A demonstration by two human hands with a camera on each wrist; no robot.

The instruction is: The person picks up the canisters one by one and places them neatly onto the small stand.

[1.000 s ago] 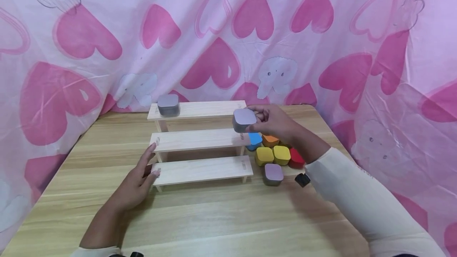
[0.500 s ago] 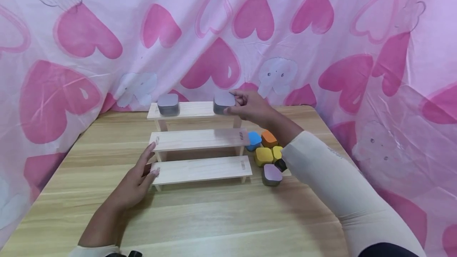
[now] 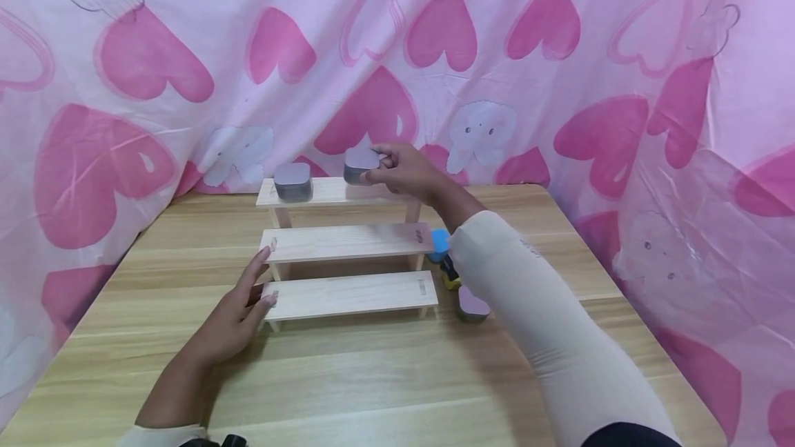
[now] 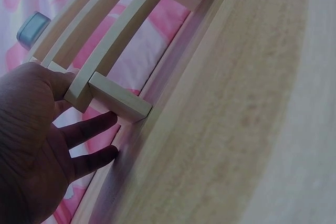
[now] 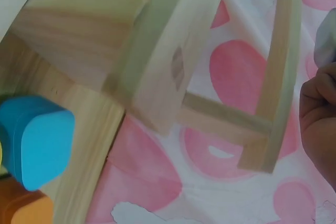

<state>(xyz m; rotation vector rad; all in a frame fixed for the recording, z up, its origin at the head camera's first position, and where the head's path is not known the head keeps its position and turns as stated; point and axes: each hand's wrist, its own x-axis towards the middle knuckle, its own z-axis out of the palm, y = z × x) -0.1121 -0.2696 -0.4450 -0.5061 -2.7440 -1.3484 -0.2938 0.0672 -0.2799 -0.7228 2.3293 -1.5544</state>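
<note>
My right hand (image 3: 406, 172) pinches a grey rounded block (image 3: 361, 165) between thumb and fingers, close over the top step of a three-step wooden stand (image 3: 348, 243). Another grey block (image 3: 293, 182) sits at the left end of that step. My left hand (image 3: 232, 319) rests against the stand's left side, one finger at the middle step and the thumb on the lowest. From the left wrist, the left hand's other fingers (image 4: 92, 129) stretch out loosely below the lowest step, by its leg. At the right wrist view's edge, the right hand (image 5: 320, 108) is partly cut off.
Right of the stand are a blue block (image 3: 438, 245), a mauve-topped block (image 3: 473, 304) and a partly covered yellow block (image 3: 451, 283). An orange block (image 5: 23, 203) shows in the right wrist view. A pink heart-patterned curtain (image 3: 279, 109) hangs behind the wooden table (image 3: 348, 392).
My right hand has carried the grey block left and back, from beside the stand to over its top step. The sleeve now covers several coloured blocks. My left hand stays put.
</note>
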